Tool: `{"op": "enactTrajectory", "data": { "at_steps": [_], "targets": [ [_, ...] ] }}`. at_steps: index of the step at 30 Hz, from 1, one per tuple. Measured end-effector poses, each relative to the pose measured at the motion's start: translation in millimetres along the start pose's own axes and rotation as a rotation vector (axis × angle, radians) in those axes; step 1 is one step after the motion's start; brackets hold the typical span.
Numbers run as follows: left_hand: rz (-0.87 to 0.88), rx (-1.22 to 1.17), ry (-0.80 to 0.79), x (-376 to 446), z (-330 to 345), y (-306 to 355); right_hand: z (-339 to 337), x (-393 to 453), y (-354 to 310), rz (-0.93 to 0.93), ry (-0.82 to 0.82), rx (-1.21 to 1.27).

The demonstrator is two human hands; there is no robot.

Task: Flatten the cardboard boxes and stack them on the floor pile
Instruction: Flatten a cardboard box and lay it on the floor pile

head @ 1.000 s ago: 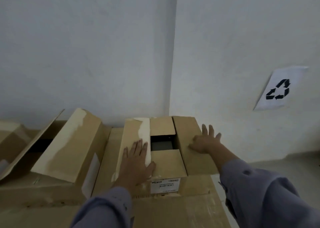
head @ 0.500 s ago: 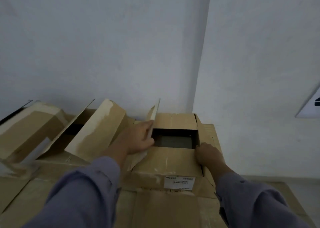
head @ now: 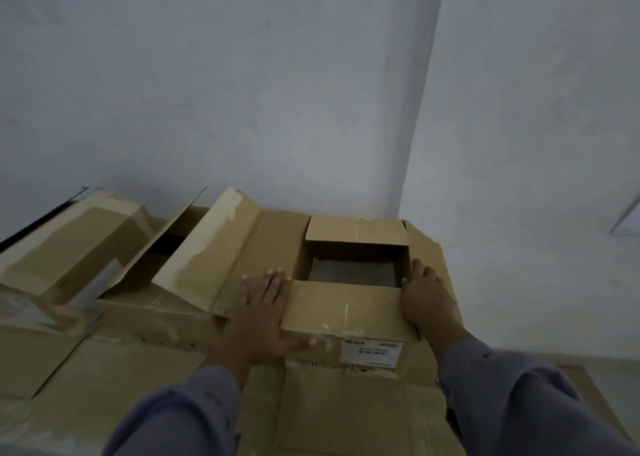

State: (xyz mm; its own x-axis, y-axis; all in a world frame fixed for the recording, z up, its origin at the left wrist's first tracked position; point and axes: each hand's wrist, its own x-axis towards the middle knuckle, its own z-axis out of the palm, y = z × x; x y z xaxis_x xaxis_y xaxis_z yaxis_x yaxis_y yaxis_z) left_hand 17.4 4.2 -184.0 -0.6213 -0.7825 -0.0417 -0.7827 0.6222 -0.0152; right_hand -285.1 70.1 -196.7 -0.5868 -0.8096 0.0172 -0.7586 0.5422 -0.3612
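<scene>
Side flaps now pushed down

The left hand has let go of the raised flap and presses it flat; the right hand has spread its flap outward, opening the box wider.

A white label stands on the near face of the open cardboard box, carrying several rows of dark print, all too blurred to read. A pale sheet on the right wall shows only its edge, with no mark legible. No other text can be read.
</scene>
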Motion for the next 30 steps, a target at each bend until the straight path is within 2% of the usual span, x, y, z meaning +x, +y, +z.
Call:
{"op": "enactTrajectory", "data": {
  "at_steps": [2,4,6,9,12,13,15,18,20,22,25,27,30],
  "targets": [
    [0.000,-0.079,0.030,-1,11,4,-3,-6,-2,-0.125,0.038,-0.125],
    [-0.016,-0.121,0.055,1,14,4,-6,-11,-4,-0.228,-0.060,-0.259],
    [-0.034,-0.173,0.047,2,15,4,-11,-15,-7,-0.232,-0.168,-0.290],
    [-0.065,-0.246,0.075,-1,15,8,-38,-20,-17,-0.166,-0.099,-0.119],
    [-0.102,-0.356,0.115,-10,13,12,-83,-26,-30,-0.087,-0.025,0.312],
    [-0.113,-0.371,0.112,-14,13,14,-96,-28,-33,-0.069,-0.055,0.426],
    [-0.118,-0.353,0.096,-22,16,14,-111,-34,-32,-0.040,-0.169,0.503],
    [-0.050,-0.320,0.061,-29,18,8,-114,-58,-24,0.003,-0.384,0.414],
    [0.032,-0.310,0.058,-37,11,3,-110,-79,-20,0.032,-0.435,0.426],
    [0.079,-0.415,0.176,-48,1,1,-105,-95,-17,0.062,-0.428,0.523],
    [0.125,-0.562,0.494,-59,-16,5,-100,-112,-17,0.063,-0.430,0.574],
    [0.201,-0.498,0.646,-56,-32,11,-103,-114,-18,0.057,-0.467,0.546],
    [0.410,-0.255,0.730,-47,-59,21,-109,-105,-21,0.040,-0.521,0.466]
  ]
}}
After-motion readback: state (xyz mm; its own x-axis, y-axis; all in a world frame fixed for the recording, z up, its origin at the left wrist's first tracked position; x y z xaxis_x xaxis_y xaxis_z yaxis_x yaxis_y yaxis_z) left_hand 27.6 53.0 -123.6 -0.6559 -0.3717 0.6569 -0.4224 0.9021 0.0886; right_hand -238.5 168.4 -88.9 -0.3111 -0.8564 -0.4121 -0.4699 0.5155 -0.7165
